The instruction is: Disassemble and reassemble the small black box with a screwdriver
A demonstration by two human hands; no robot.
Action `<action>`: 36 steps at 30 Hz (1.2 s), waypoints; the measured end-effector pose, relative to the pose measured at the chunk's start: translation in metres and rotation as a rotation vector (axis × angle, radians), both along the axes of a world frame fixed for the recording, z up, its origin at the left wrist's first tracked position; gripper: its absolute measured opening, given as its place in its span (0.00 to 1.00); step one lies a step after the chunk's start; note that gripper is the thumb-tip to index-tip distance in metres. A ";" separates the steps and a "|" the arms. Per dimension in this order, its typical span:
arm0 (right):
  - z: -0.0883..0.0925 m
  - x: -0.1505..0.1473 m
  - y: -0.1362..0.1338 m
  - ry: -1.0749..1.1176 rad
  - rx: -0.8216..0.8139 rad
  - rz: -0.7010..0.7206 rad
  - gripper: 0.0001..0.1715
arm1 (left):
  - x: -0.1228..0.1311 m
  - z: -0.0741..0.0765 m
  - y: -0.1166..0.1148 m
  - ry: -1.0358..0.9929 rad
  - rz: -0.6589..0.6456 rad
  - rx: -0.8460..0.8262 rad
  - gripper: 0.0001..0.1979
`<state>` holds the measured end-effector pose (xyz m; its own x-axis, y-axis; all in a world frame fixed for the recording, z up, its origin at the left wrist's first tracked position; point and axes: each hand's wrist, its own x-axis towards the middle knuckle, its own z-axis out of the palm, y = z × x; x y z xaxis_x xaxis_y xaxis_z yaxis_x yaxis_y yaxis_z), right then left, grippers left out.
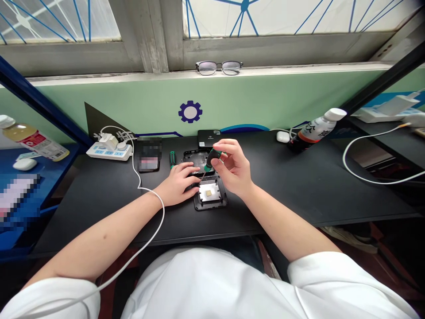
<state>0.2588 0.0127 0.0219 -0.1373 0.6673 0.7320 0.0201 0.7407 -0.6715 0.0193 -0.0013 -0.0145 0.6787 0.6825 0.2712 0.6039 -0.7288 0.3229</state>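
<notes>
Pinching the green-and-black handle of a small screwdriver [211,160] between thumb and fingertips, the right hand [232,170] holds the tool tilted, its thin shaft slanting down and to the left toward the opened device [210,194]. The left hand [177,182] lies flat, fingers together and stretched out, pressing on the device's left edge and on the black desk [299,186] just beside it.

That device is a small, rounded-square black plastic shell lying open side up; inside sits a pale, silvery plate with a small yellowish square at its centre. Just behind the device lies a second black shell [195,157], hollow and matte, partly hidden by both hands. Behind that shell, against the wall, rests a flat black box [208,137] with a small label.

Left of the device, a second green-handled driver [172,158] lies on the desk, and beyond it a dark phone-like slab [149,154], blurred. Farther left stands a white power strip [109,150] with plugs in it, and a white cable [151,195] loops from it across the left forearm toward the body.

Right of the device the desk is bare, smooth and matte out to a white-capped drink bottle [317,128] lying on its side and a small white earbud case [283,136] beside it. The near desk edge runs just below the forearms. Spectacles [219,67] rest on the window ledge, well behind the device.
</notes>
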 end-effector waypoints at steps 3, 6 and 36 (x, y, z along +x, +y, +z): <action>0.000 -0.001 -0.001 0.037 0.004 0.004 0.15 | 0.000 0.000 0.001 -0.032 0.010 0.025 0.10; 0.001 -0.002 -0.002 0.064 0.011 0.010 0.16 | 0.001 0.000 0.002 -0.040 0.036 0.036 0.10; 0.001 0.001 -0.001 -0.042 0.189 -0.064 0.23 | -0.006 0.006 0.002 0.013 -0.186 0.031 0.25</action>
